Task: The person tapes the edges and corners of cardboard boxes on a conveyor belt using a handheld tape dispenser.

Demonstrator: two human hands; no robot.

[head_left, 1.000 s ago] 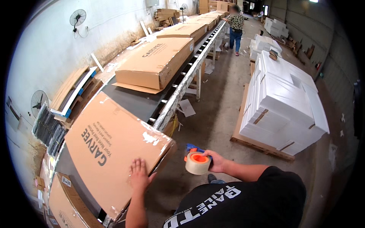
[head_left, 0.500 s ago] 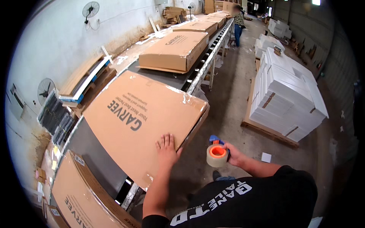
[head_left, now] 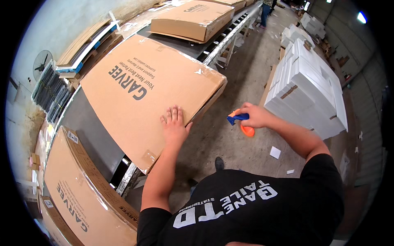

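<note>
A large brown cardboard box (head_left: 119, 110) lies across the conveyor, its near right corner jutting past the rail. My left hand (head_left: 174, 126) rests flat on its top near the right edge, fingers stretched out. Clear tape shows at the box's corners. Off to the right, apart from the box, my right hand (head_left: 257, 116) is wrapped round a blue and orange tape dispenser (head_left: 237, 117). Its orange hub hangs below the fingers, and the handle is mostly hidden in my grip.
The dark conveyor belt (head_left: 96, 133) carries another box (head_left: 193, 20) farther on and one (head_left: 78, 192) close at the left. White stacked sheets (head_left: 308, 94) stand at the right. Wooden pallets (head_left: 84, 47) lean beyond the belt. A person (head_left: 264, 14) stands at the far end.
My right hand has risen and swung away with the tape dispenser, which has turned over. My left hand stays flat on the box. The view has tilted down.
</note>
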